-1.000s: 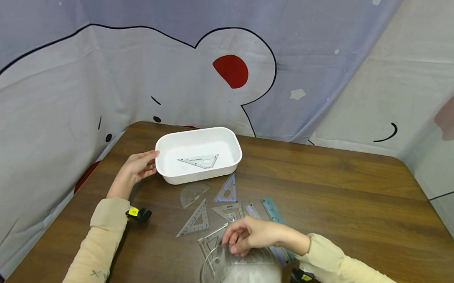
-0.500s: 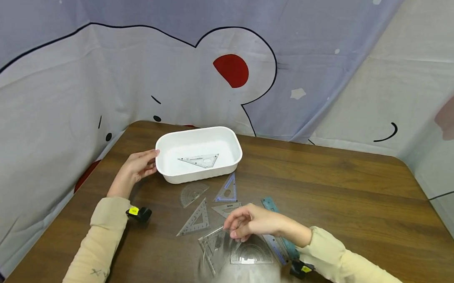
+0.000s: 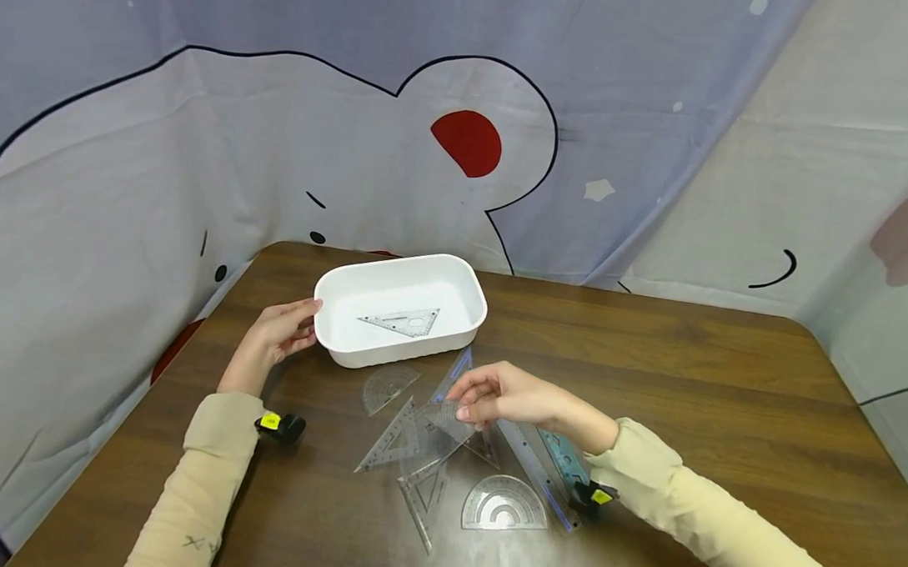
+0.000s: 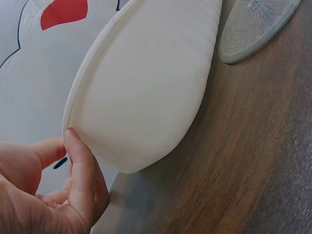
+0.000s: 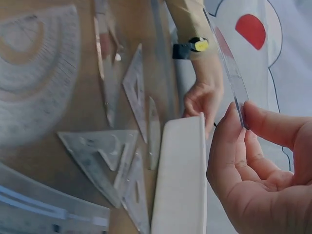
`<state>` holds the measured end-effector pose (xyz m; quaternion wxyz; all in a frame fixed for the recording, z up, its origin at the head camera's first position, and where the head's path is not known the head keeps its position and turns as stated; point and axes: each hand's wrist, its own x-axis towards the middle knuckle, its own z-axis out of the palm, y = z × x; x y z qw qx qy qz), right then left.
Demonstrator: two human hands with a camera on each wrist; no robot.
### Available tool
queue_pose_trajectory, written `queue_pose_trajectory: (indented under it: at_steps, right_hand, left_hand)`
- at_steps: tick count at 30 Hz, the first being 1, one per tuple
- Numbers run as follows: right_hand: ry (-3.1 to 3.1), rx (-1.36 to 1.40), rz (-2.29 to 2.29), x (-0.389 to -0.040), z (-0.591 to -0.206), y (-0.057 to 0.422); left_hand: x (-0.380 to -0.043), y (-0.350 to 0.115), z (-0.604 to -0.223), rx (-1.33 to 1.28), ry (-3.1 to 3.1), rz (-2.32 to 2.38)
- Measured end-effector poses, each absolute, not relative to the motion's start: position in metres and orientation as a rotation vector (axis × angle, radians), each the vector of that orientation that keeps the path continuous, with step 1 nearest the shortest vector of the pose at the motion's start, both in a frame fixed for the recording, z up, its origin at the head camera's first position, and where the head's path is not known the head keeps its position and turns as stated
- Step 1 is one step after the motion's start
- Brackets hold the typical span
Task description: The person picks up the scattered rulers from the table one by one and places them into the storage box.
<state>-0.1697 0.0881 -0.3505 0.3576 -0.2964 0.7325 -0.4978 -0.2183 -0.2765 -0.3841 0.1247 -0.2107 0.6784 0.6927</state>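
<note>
My left hand (image 3: 281, 332) pinches the left rim of a white plastic basin (image 3: 402, 355), thumb and finger on its lip in the left wrist view. A clear set square (image 3: 415, 322) lies inside the basin. My right hand (image 3: 504, 395) holds a clear, curved-edged protractor (image 3: 427, 445) by its edge between thumb and fingertips, raised above the table. In the right wrist view this protractor (image 5: 230, 68) appears nearly edge-on. Under and around it lie a set square (image 3: 390, 444), partly covered, and a blue-marked set square (image 3: 458, 367), partly hidden by the right hand.
On the wooden table (image 3: 683, 392) lie a small protractor (image 3: 386, 387), another protractor (image 3: 504, 510), a clear set square (image 3: 422, 503), a blue-marked ruler (image 3: 541, 474) and a teal ruler (image 3: 564, 458). A patterned cloth (image 3: 639, 140) hangs behind.
My right hand has lifted the clear protractor and carried it away from the table's front, toward the basin. The near protractor on the table is now uncovered. My left hand stays at the rim.
</note>
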Motion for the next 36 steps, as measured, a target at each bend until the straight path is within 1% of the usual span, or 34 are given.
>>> queue_pose_trajectory:
  at_steps: [6,11,25,36]
  right_hand:
    - [1.895,-0.800,-1.300,-0.184,-0.342,0.083]
    - [1.900,-0.758,-1.355,-0.194,-0.336,0.073]
    - [1.944,-0.455,-1.597,-0.248,-0.326,0.043]
    - [2.047,-0.281,-1.626,-0.281,-0.331,0.017]
  left_hand:
    - [-0.218,-0.276,-0.384,-0.620,1.986,2.007]
    - [-0.218,-0.275,-0.383,-0.610,1.997,1.997]
    - [-0.217,-0.276,-0.384,-0.600,1.999,2.001]
    - [-0.218,-0.277,-0.383,-0.597,1.986,2.022]
